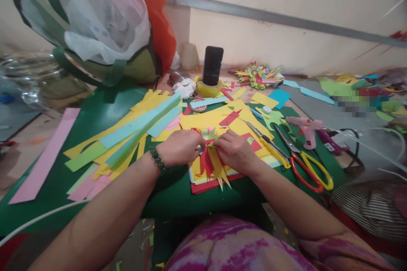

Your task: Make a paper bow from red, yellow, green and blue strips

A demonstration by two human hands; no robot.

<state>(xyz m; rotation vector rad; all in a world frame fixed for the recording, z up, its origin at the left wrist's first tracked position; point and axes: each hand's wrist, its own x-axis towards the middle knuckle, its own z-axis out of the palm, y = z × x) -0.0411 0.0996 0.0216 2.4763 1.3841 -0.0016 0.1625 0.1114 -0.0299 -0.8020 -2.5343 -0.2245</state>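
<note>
Both hands meet over a paper decoration (219, 169) of folded, pointed strips in yellow, red and green. My left hand (186, 146) pinches its left side, and a green bead bracelet circles that wrist. From the right, my right hand (235, 150) is closed on the upper part of the same piece. The fingertips hide where the strips join. Below it lies a stack of coloured paper sheets (203, 187), red at the bottom. Close to my right hand rest a yellow utility knife (271, 148) and scissors (302, 159) with red and yellow handles.
A pink glue gun (307, 129) stands right of the scissors. Paper strips (127, 131) cover the green table's left side. Behind are a phone (213, 65) propped on a tape roll (209, 88), a finished-looking paper cluster (256, 75) and a large bag (127, 67).
</note>
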